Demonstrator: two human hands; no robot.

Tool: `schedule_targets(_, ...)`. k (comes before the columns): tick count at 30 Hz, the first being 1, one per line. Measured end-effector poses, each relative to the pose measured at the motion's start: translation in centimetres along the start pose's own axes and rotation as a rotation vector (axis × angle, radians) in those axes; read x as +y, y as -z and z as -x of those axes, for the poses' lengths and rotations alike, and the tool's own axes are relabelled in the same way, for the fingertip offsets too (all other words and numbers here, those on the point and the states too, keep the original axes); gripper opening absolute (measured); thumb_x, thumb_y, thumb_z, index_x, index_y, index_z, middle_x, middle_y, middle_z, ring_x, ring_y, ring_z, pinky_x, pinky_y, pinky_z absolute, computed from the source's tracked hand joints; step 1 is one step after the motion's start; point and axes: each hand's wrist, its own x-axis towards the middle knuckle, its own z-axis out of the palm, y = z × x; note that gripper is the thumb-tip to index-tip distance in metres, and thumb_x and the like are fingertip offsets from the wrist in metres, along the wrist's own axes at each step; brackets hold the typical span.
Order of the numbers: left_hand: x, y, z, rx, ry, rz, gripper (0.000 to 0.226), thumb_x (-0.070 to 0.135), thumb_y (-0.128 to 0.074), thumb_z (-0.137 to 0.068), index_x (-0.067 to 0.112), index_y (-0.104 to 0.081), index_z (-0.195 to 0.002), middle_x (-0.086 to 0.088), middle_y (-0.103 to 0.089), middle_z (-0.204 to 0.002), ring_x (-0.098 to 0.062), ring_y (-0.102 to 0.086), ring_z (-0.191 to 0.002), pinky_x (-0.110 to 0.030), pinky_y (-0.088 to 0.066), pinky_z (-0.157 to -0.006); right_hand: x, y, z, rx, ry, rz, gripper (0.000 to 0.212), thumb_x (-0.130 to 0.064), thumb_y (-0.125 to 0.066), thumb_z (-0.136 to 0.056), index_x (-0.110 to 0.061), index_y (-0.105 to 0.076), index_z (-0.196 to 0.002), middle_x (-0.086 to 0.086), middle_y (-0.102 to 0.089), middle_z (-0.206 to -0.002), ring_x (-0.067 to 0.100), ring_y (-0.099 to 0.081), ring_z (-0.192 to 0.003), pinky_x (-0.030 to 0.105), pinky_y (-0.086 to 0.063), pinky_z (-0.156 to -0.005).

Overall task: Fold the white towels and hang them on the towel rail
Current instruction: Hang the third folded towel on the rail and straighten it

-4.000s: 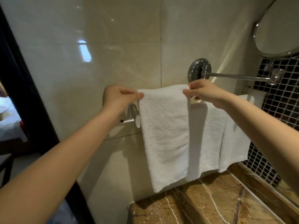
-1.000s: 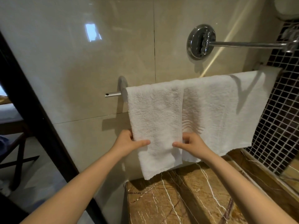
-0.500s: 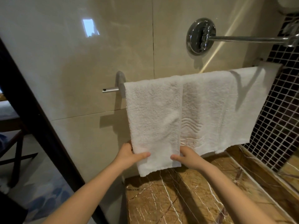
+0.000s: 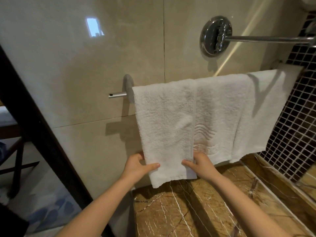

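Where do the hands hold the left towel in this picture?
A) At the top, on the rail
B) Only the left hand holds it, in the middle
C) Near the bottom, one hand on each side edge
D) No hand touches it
C: the left hand and the right hand pinch the side edges of the left towel just above its bottom hem, well below the rail.
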Motion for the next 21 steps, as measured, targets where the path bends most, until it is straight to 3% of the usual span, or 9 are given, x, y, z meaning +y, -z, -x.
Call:
schedule_targets(4, -0.4, 0.5, 0.1, -0.005, -0.041, -0.048, 0.031, 0.021, -0.088, -0.062, 0.021, -0.07, -0.088, 0.014, -0.07, -0.091, 0.001, -0.066, -0.088, -0.015, -0.051, -0.076, 0.1, -0.8, -0.1, 0.02, 0.0, -0.104, 0.019, -0.019, -0.065, -0.089, -0.016, -0.07, -0.107, 0.0, -0.069, -0.112, 0.011, -0.063, -0.099, 0.03, -0.051, -0.09)
schedule_targets(9, -1.1, 0.5, 0.6, -0.01, -0.074, -0.089, 0.029, 0.024, -0.088, -0.061, 0.025, -0.071, -0.084, 0.014, -0.071, -0.092, 0.001, -0.066, -0.087, -0.02, -0.053, -0.079, 0.0, -0.8, 0.3, -0.004, 0.025, -0.179, 0.021, -0.018, -0.065, -0.089, -0.014, -0.071, -0.108, -0.001, -0.068, -0.114, 0.011, -0.063, -0.104, 0.038, -0.051, -0.093)
schedule_targets(15, -1.2, 0.6, 1.0, 0.006, -0.131, -0.102, 0.022, 0.026, -0.088, -0.06, 0.037, -0.072, -0.07, 0.018, -0.071, -0.084, 0.003, -0.066, -0.084, -0.012, -0.048, -0.075, 0.1, -0.1, 1.2, 0.061, 0.122, -0.208, 0.022, -0.013, -0.068, -0.086, -0.022, -0.071, -0.106, -0.009, -0.056, -0.125, 0.005, -0.053, -0.113, 0.009, -0.041, -0.09)
schedule_targets(21, -1.8, 1.0, 1.7, 0.024, -0.174, -0.149, 0.023, 0.024, -0.088, -0.061, 0.037, -0.073, -0.073, 0.006, -0.07, -0.082, -0.005, -0.065, -0.078, -0.018, -0.046, -0.074, 0.1, 0.1, 1.3, 0.047, 0.088, -0.28, 0.025, -0.016, -0.065, -0.088, -0.017, -0.07, -0.113, -0.003, -0.058, -0.129, 0.011, -0.055, -0.117, 0.031, -0.044, -0.101)
